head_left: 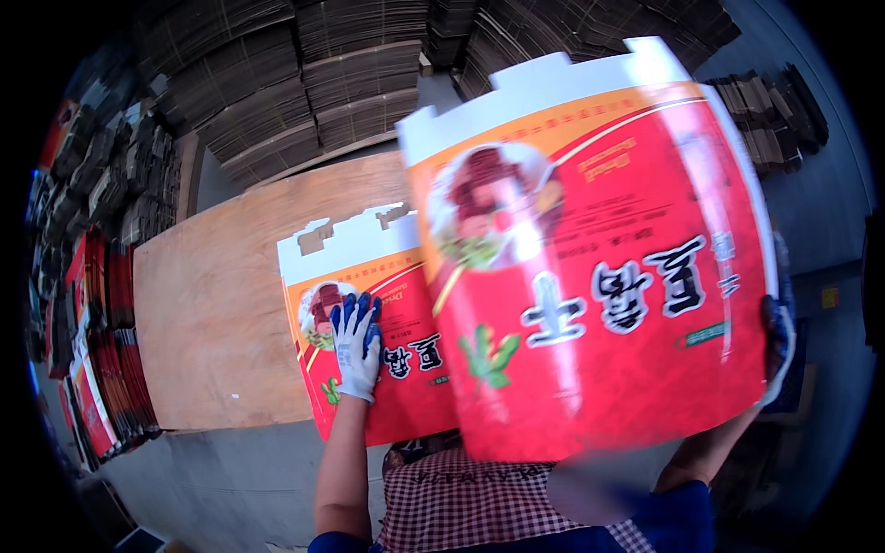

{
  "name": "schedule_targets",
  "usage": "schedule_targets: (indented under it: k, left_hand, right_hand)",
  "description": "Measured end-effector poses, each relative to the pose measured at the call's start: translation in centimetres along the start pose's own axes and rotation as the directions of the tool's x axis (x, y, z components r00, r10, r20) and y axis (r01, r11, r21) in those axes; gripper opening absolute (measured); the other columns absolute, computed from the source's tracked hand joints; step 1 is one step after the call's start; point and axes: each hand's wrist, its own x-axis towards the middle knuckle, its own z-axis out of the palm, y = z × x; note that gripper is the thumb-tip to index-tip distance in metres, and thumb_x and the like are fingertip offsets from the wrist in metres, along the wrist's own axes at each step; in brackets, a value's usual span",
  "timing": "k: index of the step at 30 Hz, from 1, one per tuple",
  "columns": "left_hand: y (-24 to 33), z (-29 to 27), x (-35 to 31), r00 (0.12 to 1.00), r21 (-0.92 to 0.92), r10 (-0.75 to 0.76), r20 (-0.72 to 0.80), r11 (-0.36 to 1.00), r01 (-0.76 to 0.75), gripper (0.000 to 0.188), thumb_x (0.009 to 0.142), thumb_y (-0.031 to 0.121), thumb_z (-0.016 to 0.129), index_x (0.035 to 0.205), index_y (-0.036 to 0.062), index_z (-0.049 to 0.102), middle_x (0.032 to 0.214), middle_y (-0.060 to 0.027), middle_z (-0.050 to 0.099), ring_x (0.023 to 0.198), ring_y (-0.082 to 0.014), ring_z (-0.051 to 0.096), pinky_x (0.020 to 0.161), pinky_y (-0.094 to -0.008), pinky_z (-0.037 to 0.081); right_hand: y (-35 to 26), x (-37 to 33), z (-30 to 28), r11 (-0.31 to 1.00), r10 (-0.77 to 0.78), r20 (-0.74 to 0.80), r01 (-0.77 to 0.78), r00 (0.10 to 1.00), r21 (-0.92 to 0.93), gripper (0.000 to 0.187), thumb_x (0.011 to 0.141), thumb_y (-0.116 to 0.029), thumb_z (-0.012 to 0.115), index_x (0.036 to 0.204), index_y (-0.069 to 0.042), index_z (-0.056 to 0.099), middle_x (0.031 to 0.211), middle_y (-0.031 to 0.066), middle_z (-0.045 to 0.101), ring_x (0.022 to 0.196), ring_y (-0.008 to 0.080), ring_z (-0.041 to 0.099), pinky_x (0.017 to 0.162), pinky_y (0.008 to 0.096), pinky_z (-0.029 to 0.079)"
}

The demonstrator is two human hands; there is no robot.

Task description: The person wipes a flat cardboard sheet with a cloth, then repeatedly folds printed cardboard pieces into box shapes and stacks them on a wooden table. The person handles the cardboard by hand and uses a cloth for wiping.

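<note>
A large flat printed carton sheet (599,387), red with an orange band, a food picture and a notched white edge, is held up at the right. My right hand (780,341), in a blue and white glove, grips its right edge; part of the fingers is hidden behind the sheet. Another carton sheet (396,419) with the same print lies on the wooden table top, partly covered by the raised one. My left hand (357,350), in a white glove with blue fingertips, rests flat on it with fingers stretched out.
The wooden table top (212,304) extends to the left. Folded red cartons (115,369) stand in a row beyond its left end. Tall stacks of brown cardboard (359,83) rise behind it, with more cardboard bundles (761,120) at the far right.
</note>
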Motion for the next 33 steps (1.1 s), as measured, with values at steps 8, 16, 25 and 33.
schedule_targets:
  k: [8,16,25,33]
  left_hand:
    - [-1.8,-1.6,-0.4,0.922,-0.901,-0.387,0.026,0.389,0.189,0.065,0.103,0.032,0.050,0.158,0.0054,0.030,0.161,-0.0079,0.037,0.147,-0.0215,0.037,0.119,-0.0370,0.028]
    - [-6.1,-7.0,-2.8,0.846,-0.861,-0.532,0.043,0.410,0.302,0.075,0.082,-0.001,0.068,0.152,0.0045,0.043,0.159,-0.0108,0.041,0.142,-0.0261,0.043,0.116,-0.0414,0.034]
    - [7.9,1.5,4.0,0.987,0.210,0.023,0.158,0.976,-0.056,0.058,0.087,0.035,0.070,0.141,0.0162,0.058,0.156,-0.0199,0.038,0.147,-0.0452,0.027,0.121,-0.0613,0.014]
    - [10.2,6.8,5.0,0.967,0.415,-0.111,0.230,0.910,0.006,0.068,0.091,0.056,0.060,0.151,0.0253,0.048,0.168,-0.0096,0.020,0.154,-0.0422,0.012,0.121,-0.0659,0.001]
  right_hand:
    - [18.8,-7.3,8.5,0.862,0.398,0.262,-0.456,0.879,0.221,0.079,0.087,-0.003,0.064,0.159,-0.005,0.030,0.161,0.0091,0.037,0.145,0.0204,0.038,0.118,0.0343,0.033]
    - [27.1,-13.2,10.9,0.858,0.464,0.406,-0.514,0.787,0.017,0.073,0.097,-0.005,0.063,0.160,-0.006,0.026,0.163,0.0057,0.034,0.142,0.0139,0.036,0.114,0.0310,0.035]
    - [26.5,-14.3,12.2,0.815,0.567,0.364,-0.440,0.739,-0.377,0.065,0.097,0.001,0.055,0.158,-0.009,0.034,0.158,0.0065,0.044,0.143,0.0143,0.041,0.113,0.0289,0.037]
    - [26.1,-2.9,5.2,0.421,0.032,0.021,0.006,0.999,-0.907,0.044,0.093,-0.012,0.067,0.136,-0.004,0.061,0.127,0.0186,0.067,0.111,0.0320,0.067,0.096,0.0374,0.052]
